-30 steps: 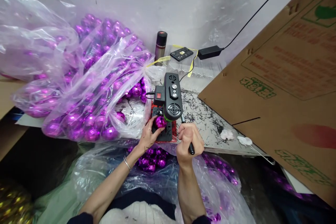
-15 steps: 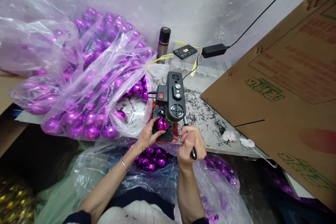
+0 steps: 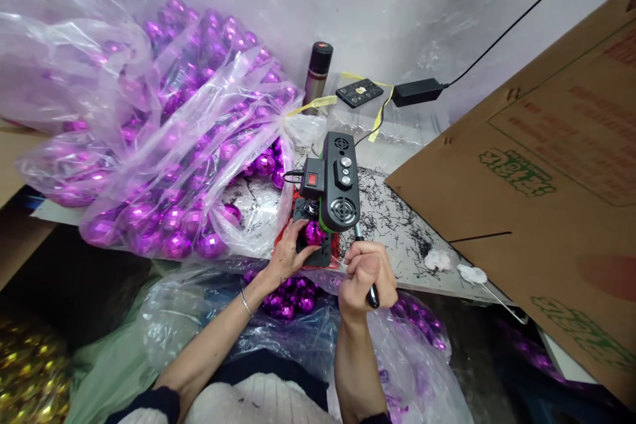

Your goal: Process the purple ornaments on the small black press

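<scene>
A shiny purple mirrored ball [image 3: 315, 232] sits on the dark base plate under the head of a black hand-lever machine [image 3: 342, 179]. My left hand [image 3: 285, 255] holds the ball from the left and front, thumb and fingers around it. To the right, my right hand [image 3: 368, 276] is wrapped in a fist around the machine's lever handle [image 3: 373, 298], whose black end sticks out below the fist. The machine's head hides the top of the ball.
A clear plastic bag of purple balls [image 3: 173, 212] fills the left of the table. Black clippings lie right of the machine. A large carton [image 3: 546, 212] leans at right. Behind stand a thermos [image 3: 318, 73], a phone-like slab [image 3: 359, 93] and a power adapter [image 3: 418, 92]. More purple balls [image 3: 293, 298] lie below the table edge.
The whole view has shifted slightly, so the machine and bench sit a little further right. Both hands keep their hold on the ball and lever handle.
</scene>
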`<action>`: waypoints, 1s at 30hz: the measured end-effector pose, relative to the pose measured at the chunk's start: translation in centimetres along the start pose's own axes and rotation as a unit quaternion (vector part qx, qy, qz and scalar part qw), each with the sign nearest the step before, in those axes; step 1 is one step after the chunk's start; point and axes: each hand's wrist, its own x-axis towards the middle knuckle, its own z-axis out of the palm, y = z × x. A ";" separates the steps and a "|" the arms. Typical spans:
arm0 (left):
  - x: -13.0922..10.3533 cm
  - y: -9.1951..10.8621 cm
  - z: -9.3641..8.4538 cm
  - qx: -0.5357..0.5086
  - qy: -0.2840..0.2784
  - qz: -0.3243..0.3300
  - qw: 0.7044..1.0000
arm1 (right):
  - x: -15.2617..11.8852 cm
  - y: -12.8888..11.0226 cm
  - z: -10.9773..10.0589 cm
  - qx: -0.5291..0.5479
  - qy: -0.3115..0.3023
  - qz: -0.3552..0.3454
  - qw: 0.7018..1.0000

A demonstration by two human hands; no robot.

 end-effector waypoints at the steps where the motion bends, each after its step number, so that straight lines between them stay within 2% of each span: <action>1: 0.0 0.0 0.0 0.006 -0.005 0.004 1.000 | 0.0 0.0 0.0 -0.002 0.000 0.002 1.000; 5: 0.2 -0.1 -0.4 0.010 -0.018 0.021 1.000 | -0.2 0.1 -0.1 -0.005 -0.003 0.012 1.000; 10: 0.3 -0.4 -0.4 0.003 -0.006 0.031 1.000 | -0.9 0.5 -0.1 -0.008 0.000 0.006 1.000; 13: 0.3 -0.5 -0.1 0.003 0.000 0.027 1.000 | -1.9 1.4 0.2 -0.012 -0.001 -0.013 1.000; 19: 0.3 -0.5 -0.1 -0.008 -0.005 0.023 1.000 | -4.1 3.6 1.0 -0.005 0.035 -0.057 0.998; 30: 0.3 -0.4 0.0 -0.003 -0.002 0.018 1.000 | -5.6 4.4 0.8 0.007 0.033 -0.025 0.999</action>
